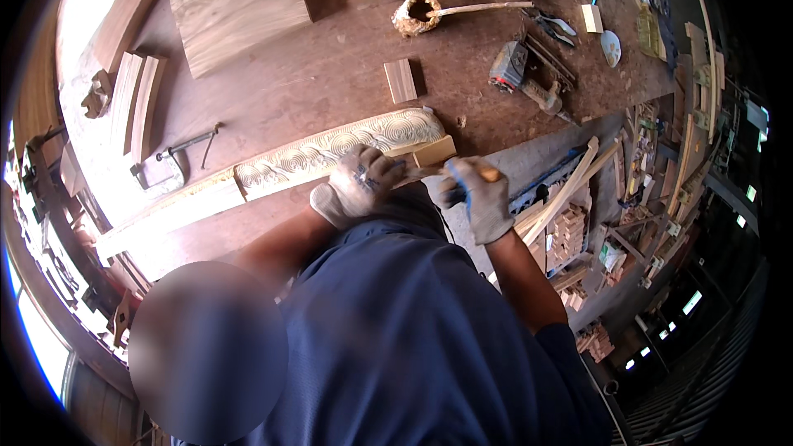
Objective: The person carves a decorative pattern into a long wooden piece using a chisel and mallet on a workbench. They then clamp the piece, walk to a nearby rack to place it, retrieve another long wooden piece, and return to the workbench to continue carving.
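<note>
Both my hands wear pale, grubby work gloves and meet at the near edge of a long carved wooden strip (330, 149), covered in swirling relief. My right hand (483, 198) is closed round the orange-brown wooden handle of a chisel (493, 173). Its blade runs leftward to my left hand (361, 186), whose curled fingers close on the blade end beside the carving; the tip is hidden. Just beyond the blade, a small pale wood block (435, 151) sits at the strip's right end.
On the brown workbench (330, 74) are a wide board (239, 12), a small block (401, 81), a crusted pot (415, 15) with a stick, a power tool (529, 78) and a clamp (178, 161). Stacked wood pieces (568, 231) stand below, right of the bench.
</note>
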{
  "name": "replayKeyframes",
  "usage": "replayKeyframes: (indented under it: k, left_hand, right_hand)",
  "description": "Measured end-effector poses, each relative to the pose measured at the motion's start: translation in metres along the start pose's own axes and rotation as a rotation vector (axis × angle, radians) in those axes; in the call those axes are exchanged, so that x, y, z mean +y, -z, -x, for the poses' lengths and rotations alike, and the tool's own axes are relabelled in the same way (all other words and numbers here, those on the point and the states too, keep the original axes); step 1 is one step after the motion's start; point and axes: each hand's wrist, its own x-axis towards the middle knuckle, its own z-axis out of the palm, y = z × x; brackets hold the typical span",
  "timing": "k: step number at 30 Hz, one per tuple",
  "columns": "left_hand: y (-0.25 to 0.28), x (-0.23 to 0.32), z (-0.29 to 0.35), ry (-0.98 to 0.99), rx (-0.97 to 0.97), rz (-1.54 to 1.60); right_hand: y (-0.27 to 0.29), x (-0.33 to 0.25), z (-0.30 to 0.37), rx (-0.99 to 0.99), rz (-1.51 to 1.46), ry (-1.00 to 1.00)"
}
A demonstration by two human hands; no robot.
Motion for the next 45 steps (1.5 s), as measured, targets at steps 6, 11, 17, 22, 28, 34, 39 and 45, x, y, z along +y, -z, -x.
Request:
replayKeyframes:
  k: [6,11,17,22,28,34,39,45]
  left_hand:
    - [0.008,-0.040,0.021,0.324,0.187,-0.111]
    - [0.005,-0.052,0.030,0.396,0.091,-0.125]
    - [0.007,-0.050,0.027,0.392,0.093,-0.126]
    - [0.006,-0.050,0.027,0.392,0.095,-0.124]
    - [0.007,-0.050,0.026,0.392,0.098,-0.126]
    - [0.007,-0.050,0.026,0.392,0.097,-0.125]
    - [0.006,-0.050,0.026,0.394,0.104,-0.136]
    - [0.006,-0.051,0.026,0.393,0.098,-0.117]
  right_hand:
    - [0.033,-0.002,-0.039,0.033,0.433,0.499]
    - [0.032,-0.002,-0.044,-0.044,0.696,0.640]
    - [0.031,-0.003,-0.041,-0.047,0.718,0.658]
    - [0.030,-0.008,-0.041,-0.082,0.752,0.664]
    - [0.034,-0.009,-0.044,-0.122,0.777,0.706]
    - [0.029,-0.020,-0.046,-0.160,0.869,0.725]
    - [0.026,-0.017,-0.053,-0.094,0.835,0.645]
    - [0.029,-0.002,-0.053,-0.001,0.505,0.485]
